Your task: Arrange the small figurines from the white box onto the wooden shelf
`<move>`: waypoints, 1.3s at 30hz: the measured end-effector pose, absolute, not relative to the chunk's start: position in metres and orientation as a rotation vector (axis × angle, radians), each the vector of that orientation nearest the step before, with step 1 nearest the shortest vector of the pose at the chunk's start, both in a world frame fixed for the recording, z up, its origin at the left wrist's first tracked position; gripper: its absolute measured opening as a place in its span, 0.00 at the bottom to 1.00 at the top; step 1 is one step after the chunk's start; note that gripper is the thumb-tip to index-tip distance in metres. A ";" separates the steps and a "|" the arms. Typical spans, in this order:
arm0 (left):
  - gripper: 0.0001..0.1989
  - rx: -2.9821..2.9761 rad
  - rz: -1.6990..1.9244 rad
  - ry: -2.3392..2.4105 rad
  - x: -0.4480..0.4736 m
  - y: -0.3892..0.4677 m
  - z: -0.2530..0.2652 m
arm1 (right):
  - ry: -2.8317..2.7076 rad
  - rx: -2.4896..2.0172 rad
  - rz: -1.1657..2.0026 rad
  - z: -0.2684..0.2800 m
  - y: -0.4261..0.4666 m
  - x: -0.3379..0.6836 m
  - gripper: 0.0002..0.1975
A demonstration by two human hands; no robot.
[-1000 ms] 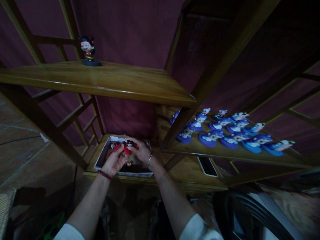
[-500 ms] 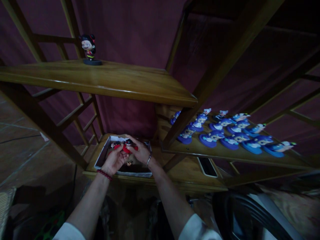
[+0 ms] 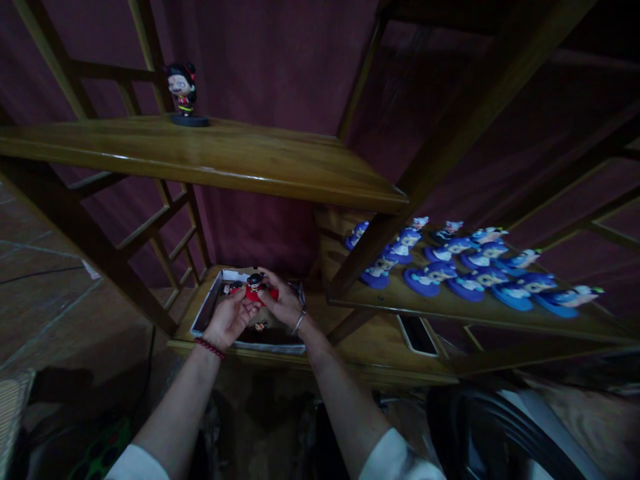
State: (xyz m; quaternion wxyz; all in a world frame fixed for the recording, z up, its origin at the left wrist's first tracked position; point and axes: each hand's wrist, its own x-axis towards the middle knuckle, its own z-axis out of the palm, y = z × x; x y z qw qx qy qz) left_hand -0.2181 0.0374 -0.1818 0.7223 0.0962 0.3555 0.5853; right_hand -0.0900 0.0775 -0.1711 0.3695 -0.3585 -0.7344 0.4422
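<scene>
Between both hands I hold a small figurine [image 3: 255,283] with black hair and a red base, above a shallow cardboard box [image 3: 202,319]. My left hand [image 3: 232,320] grips it from the left, fingers curled beneath it. From the right, my right hand [image 3: 284,303] closes on it with thumb and fingers. Inside the box, another dark-haired figurine [image 3: 230,288] lies at the back left, partly behind my left hand. A tiny figure [image 3: 261,327] lies near the box's front.
A black-haired figurine [image 3: 183,93] stands on the upper wooden shelf [image 3: 240,157], whose edge overhangs behind my hands. On the right shelf [image 3: 345,283] stand several blue-based figurines [image 3: 430,277]. A phone [image 3: 418,335] lies on the lower board, right of my right arm.
The figurine in my hands now stands more upright, its head showing more clearly between my fingers. Both hands stay over the box. The view has shifted slightly.
</scene>
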 end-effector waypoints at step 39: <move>0.08 0.251 1.227 0.821 -0.200 0.012 -0.172 | -1.802 -1.055 1.095 -0.160 0.036 -0.082 0.12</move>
